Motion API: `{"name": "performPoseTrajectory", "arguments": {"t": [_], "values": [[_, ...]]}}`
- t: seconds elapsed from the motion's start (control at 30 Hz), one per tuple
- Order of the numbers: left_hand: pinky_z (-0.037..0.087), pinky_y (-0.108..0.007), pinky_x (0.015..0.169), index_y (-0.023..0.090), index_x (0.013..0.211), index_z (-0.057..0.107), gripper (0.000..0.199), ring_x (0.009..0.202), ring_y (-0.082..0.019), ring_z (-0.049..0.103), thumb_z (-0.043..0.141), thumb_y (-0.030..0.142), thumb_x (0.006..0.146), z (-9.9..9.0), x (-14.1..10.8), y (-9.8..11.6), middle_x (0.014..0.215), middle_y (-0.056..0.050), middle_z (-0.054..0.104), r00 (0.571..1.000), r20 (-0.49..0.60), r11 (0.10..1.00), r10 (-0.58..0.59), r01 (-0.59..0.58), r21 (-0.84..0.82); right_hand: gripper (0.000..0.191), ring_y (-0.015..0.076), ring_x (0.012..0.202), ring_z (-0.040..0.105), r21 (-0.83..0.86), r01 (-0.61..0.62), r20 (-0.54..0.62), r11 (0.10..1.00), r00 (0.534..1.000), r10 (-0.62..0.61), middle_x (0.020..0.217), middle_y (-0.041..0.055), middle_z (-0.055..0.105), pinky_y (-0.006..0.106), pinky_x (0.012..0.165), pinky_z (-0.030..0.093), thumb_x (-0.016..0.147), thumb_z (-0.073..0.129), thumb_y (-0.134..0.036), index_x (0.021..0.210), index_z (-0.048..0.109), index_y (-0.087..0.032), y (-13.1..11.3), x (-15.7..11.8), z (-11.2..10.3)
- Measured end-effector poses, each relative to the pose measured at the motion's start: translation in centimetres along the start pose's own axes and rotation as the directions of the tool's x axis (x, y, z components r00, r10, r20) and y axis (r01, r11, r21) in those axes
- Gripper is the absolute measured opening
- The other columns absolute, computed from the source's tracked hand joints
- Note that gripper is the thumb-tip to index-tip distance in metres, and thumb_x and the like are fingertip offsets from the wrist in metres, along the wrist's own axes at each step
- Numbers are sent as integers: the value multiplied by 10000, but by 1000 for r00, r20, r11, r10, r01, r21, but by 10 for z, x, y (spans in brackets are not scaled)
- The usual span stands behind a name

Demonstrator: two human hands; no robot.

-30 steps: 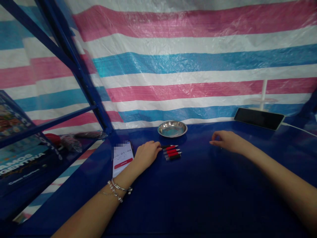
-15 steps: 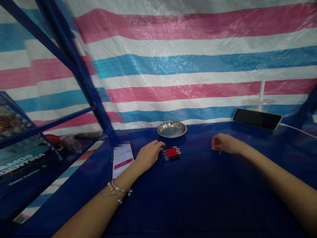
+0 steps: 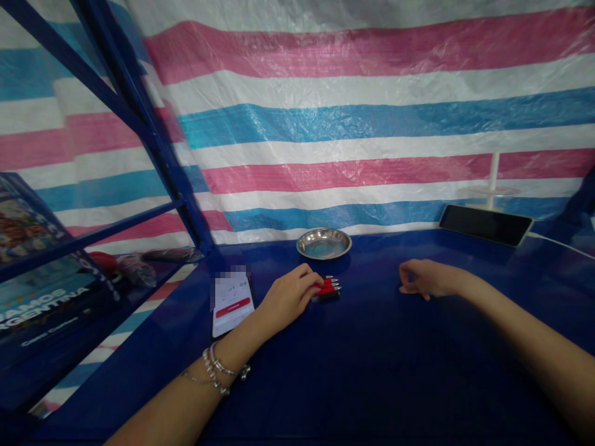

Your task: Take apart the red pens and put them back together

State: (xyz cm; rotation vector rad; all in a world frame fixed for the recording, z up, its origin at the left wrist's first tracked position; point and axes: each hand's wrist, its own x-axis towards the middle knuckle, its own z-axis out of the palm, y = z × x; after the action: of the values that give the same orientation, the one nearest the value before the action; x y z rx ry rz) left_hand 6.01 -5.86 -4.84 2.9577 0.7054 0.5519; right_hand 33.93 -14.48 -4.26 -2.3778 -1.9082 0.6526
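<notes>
Several red and black pens [image 3: 328, 289] lie side by side on the blue table, their silver tips pointing right. My left hand [image 3: 294, 293] rests over their left ends, fingers bent down onto them and hiding part of the row. Whether it grips a pen cannot be made out. My right hand [image 3: 421, 279] is to the right of the pens, well apart from them, near the tabletop. Its fingers are curled, and what they hold, if anything, is hidden. A round metal dish [image 3: 324, 244] stands just behind the pens.
Left of my left forearm lies a lit phone [image 3: 232, 303] showing a timer. A dark-screened phone [image 3: 486, 224] leans at the back right, with a white cable and white stand [image 3: 493, 173]. Blue metal frame bars [image 3: 158, 155] rise at the left, before a striped sheet.
My left hand has moved slightly right and forward over the pens, covering more of their left ends. My right hand's fingers have shifted, and a small shiny bit beneath them no longer shows.
</notes>
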Motion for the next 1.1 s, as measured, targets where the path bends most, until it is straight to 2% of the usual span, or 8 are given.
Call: {"name": "performPoseTrajectory", "arguments": {"t": [0.1,0.2,0.37,0.47,0.63,0.77,0.97,1.1], "values": [[375,-221,642,172,822,551,278,726,-109,491,324,325,870,-4,1,2,796,-14,517,999,43,999,-29,28,24,81,133,526,524,10,17,5,1000,1000,-17,527,29,546,210,473,326,723,457,-213,764,496,-155,0,1,1],[358,-227,597,155,729,562,395,665,-111,485,282,396,869,-6,1,4,721,-19,502,995,79,997,-60,56,61,126,128,534,528,15,37,6,999,999,-37,522,33,549,204,486,329,697,412,-129,758,522,-144,1,3,2],[383,-222,664,203,874,535,151,760,-109,481,422,292,828,-5,-1,4,909,-5,480,998,67,1000,-17,17,10,168,129,545,537,16,46,-30,999,999,-45,542,37,570,205,497,335,667,384,-90,736,529,-141,1,4,0],[393,-233,680,210,892,515,142,764,-115,483,458,308,807,-5,-2,4,912,0,473,995,91,999,-37,36,8,158,128,565,542,39,114,-96,993,989,-110,570,33,584,210,530,352,676,389,-103,740,527,-144,0,4,-1],[403,-252,693,211,906,507,183,782,-134,496,473,352,795,-5,-4,5,895,-6,480,986,155,998,-59,54,35,108,119,611,526,62,321,-248,945,922,-297,676,29,590,213,564,360,687,446,-142,766,520,-143,-5,5,0],[400,-253,686,213,914,503,188,784,-138,502,481,352,788,-6,-4,6,899,-7,483,985,153,996,-79,70,64,90,111,625,503,147,457,-328,877,859,-393,716,26,567,209,564,368,680,486,-166,762,512,-139,-15,9,9],[359,-239,577,200,819,511,169,700,-140,506,480,362,782,-7,-4,7,812,-6,514,978,176,985,-108,81,152,87,105,596,491,258,521,-349,814,836,-424,689,18,560,213,544,364,683,522,-199,749,515,-142,-40,5,25],[347,-240,556,188,792,501,155,676,-142,510,460,337,796,-6,-5,11,785,-8,529,978,186,982,-95,62,177,122,116,664,542,379,577,-373,724,811,-451,731,22,594,230,620,392,694,541,-200,796,508,-143,-52,1,32]]}}
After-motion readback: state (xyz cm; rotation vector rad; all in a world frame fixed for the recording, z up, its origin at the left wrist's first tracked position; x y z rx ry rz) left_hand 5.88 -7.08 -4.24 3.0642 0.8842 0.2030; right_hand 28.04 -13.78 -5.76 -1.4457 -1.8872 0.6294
